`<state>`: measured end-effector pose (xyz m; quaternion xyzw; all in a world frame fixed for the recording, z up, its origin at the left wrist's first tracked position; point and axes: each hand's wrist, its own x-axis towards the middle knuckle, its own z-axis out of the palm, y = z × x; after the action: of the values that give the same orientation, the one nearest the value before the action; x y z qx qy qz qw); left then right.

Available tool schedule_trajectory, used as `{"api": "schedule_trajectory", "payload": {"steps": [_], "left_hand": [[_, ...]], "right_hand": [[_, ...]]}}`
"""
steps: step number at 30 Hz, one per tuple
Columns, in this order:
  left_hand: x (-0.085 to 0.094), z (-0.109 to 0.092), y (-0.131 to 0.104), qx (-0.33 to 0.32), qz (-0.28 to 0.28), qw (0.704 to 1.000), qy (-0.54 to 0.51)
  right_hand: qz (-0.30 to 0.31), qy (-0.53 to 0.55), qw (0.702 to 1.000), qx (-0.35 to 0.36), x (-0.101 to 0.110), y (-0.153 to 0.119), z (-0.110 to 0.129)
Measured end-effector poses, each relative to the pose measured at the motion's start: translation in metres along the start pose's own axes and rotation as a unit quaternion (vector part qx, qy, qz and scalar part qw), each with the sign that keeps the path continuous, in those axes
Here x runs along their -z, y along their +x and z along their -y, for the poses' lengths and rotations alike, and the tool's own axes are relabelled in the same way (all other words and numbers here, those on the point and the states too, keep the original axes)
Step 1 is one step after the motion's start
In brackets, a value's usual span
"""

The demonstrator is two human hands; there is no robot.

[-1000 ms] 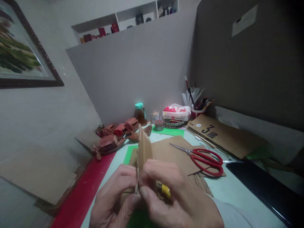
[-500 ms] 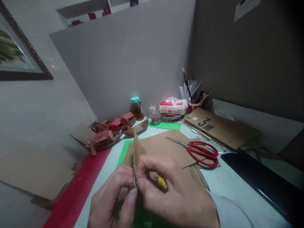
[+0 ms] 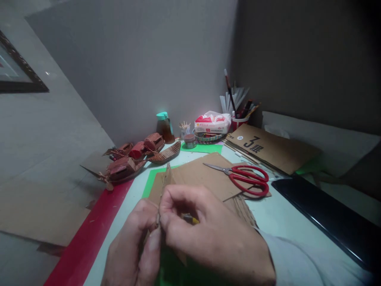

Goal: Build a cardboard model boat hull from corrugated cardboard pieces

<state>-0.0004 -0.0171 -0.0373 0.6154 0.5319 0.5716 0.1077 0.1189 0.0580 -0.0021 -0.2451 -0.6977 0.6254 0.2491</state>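
A thin piece of brown cardboard (image 3: 166, 178) stands nearly edge-on to me, its torn-looking edge facing up. My left hand (image 3: 133, 242) pinches it from the left with thumb and fingers. From the other side my right hand (image 3: 205, 234) grips the same edge between thumb and forefinger, close to the left fingertips. A yellow and grey tool (image 3: 193, 219) shows in the gap of my right hand; most of it is hidden, and I cannot tell whether it is held. Beyond the hands, red-handled scissors (image 3: 250, 178) lie partly on a larger cardboard sheet (image 3: 193, 171).
Several brown model boats (image 3: 123, 170) stand at the left. Along the back are a teal-lidded bottle (image 3: 165, 129), a toothpick holder (image 3: 185, 129), a tissue pack (image 3: 212, 123) and a pen cup (image 3: 239, 122). A printed cardboard folder (image 3: 276, 149) and a black glossy object (image 3: 321, 218) lie at the right.
The view has shifted, so the table things appear further left and higher. Both hands still pinch the cardboard, with the right hand's fingers now slightly further over its edge.
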Motion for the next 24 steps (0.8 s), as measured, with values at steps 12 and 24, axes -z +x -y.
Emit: {"api": "schedule_trajectory", "payload": {"steps": [12, 24], "left_hand": [[0.005, 0.001, 0.002, 0.065, -0.015, 0.998, 0.000], [-0.001, 0.003, -0.003, 0.046, -0.060, 0.997, 0.015]], "right_hand": [[0.009, -0.087, 0.994, 0.064, 0.004, 0.003, -0.002], [0.045, -0.077, 0.991, 0.095, 0.007, 0.001, -0.004]]}}
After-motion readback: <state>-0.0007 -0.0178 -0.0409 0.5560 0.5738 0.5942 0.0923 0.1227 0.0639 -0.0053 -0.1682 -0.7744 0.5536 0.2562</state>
